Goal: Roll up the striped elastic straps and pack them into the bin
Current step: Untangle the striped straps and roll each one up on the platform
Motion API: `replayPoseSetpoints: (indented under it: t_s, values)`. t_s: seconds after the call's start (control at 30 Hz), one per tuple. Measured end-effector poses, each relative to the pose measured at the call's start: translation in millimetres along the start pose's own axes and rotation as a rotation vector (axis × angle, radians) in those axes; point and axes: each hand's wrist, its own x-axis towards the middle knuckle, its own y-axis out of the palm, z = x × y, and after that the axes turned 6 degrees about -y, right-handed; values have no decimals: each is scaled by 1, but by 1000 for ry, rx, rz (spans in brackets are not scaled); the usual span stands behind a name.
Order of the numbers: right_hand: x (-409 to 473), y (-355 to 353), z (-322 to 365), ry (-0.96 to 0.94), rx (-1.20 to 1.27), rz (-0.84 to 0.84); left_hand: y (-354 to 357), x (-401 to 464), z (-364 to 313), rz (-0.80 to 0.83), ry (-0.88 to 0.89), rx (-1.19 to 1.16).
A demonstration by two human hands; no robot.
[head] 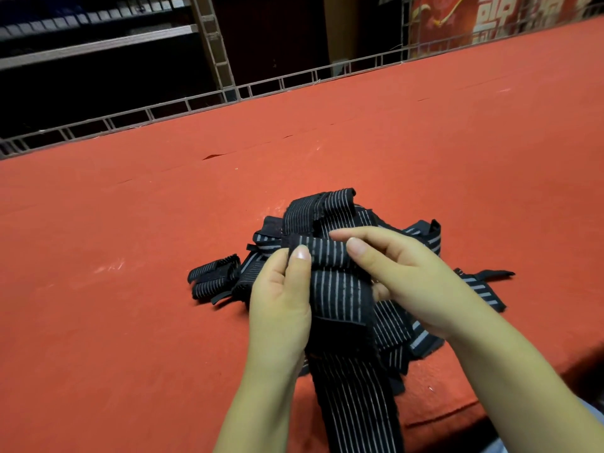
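Two hands (281,299) (408,276) on one strap (340,289), pile (330,210) beyond.

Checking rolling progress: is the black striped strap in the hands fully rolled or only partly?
Partly rolled. The black striped elastic strap has a short roll at its top, pinched by both hands, while its long tail hangs flat toward the camera.

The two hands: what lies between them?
In the head view, the strap being rolled lies between the left hand and the right hand; both pinch its rolled end, above the strap pile.
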Motion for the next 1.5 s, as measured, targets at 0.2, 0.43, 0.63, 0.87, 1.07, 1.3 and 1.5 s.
replayPoseSetpoints:
  t_s: [0.2,0.43,0.63,0.87,1.07,1.3,1.5]
  values:
    - [-2,0,-1,-25,83,-36,-2,-1,-13,45,42,89]
    - [-1,2,-2,-118,122,-170,3,-3,-19,117,-27,32]
    - [1,4,-6,-234,-86,-309,12,-11,-15,45,-38,28]
    - [-6,-2,-1,-346,-439,-315,5,-8,-22,82,-78,-10]
    - [-6,3,-8,-482,-526,-257,4,-6,-28,83,-103,-88]
    - [-3,0,-9,-547,-525,-145,2,-5,-29,63,-135,2]
    - [-5,-4,0,-350,-253,-50,4,-5,-28,109,-122,3]
